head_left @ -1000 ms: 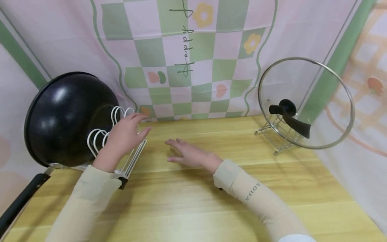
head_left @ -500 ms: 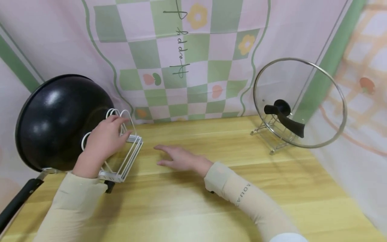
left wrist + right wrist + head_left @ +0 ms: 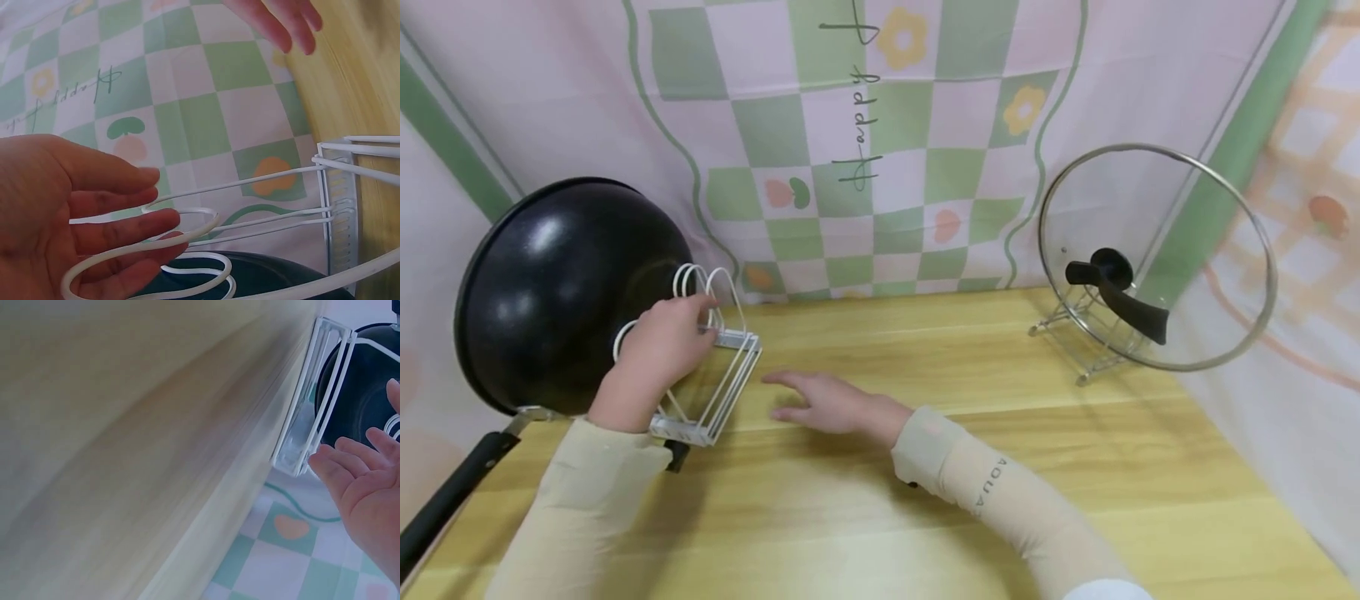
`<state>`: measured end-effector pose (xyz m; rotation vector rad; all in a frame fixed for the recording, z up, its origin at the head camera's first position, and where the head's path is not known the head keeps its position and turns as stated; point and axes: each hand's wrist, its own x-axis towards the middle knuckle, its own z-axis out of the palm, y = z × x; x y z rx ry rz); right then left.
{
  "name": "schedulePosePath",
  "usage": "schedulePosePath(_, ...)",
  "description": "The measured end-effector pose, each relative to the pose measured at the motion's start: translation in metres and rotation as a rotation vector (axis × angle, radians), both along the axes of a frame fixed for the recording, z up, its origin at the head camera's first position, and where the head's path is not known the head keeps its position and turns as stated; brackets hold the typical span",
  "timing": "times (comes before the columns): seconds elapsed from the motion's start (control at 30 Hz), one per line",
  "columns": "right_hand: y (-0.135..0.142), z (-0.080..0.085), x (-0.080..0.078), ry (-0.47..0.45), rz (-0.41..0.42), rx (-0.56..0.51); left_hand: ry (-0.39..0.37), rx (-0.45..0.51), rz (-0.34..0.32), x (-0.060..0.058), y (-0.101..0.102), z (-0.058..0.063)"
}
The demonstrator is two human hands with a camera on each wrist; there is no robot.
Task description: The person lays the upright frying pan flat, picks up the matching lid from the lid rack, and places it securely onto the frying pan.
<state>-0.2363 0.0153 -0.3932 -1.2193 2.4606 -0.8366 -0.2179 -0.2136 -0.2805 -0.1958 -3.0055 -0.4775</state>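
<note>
A black wok (image 3: 565, 292) stands on its side in a white wire rack (image 3: 683, 430) at the left, its underside turned toward the middle. My left hand (image 3: 664, 348) is over the rack's loops; in the left wrist view its fingers (image 3: 134, 226) are loosely bent, with one white wire loop (image 3: 125, 251) crossing in front of them. Nothing is pinched between thumb and fingers there. To the right of the rack, my right hand (image 3: 831, 402) reaches out with extended fingers, holding nothing. Its fingertips overlap the rack's rail (image 3: 325, 400) in the right wrist view.
At the right, a round glass lid (image 3: 1157, 258) with a black handle (image 3: 1135, 312) stands upright in a small wire rack (image 3: 1097, 367). The wok's long handle (image 3: 456, 487) points toward the front left. A patterned cloth (image 3: 895, 183) hangs behind the wooden table (image 3: 880, 517).
My left hand has shifted left and lower over the rack's loops, its fingers drawing in. The right hand has moved left, closer to the rack. Wok and lid stay in place.
</note>
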Motion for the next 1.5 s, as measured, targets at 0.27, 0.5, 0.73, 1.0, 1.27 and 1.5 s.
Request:
schedulePosePath(0.27,-0.018,-0.001,0.003,-0.046,0.014,-0.053,-0.034,0.000,0.027,-0.001,0.000,-0.001)
schedulePosePath(0.5,-0.038,-0.005,0.005,-0.156,0.003,-0.143,-0.035,0.039,0.029,0.001,-0.003,-0.003)
schedulePosePath(0.73,-0.057,-0.009,0.011,-0.181,-0.024,-0.159,0.014,0.059,0.011,0.000,-0.004,-0.006)
schedulePosePath(1.0,-0.070,-0.012,0.017,-0.192,-0.032,-0.164,0.039,0.096,0.005,0.000,-0.001,-0.005)
schedulePosePath(1.27,-0.073,-0.008,0.015,-0.158,0.014,-0.072,0.148,0.105,0.015,0.004,0.001,-0.010)
schedulePosePath(1.5,-0.077,-0.005,0.013,-0.113,0.043,-0.049,0.167,0.114,0.030,0.006,0.002,-0.009)
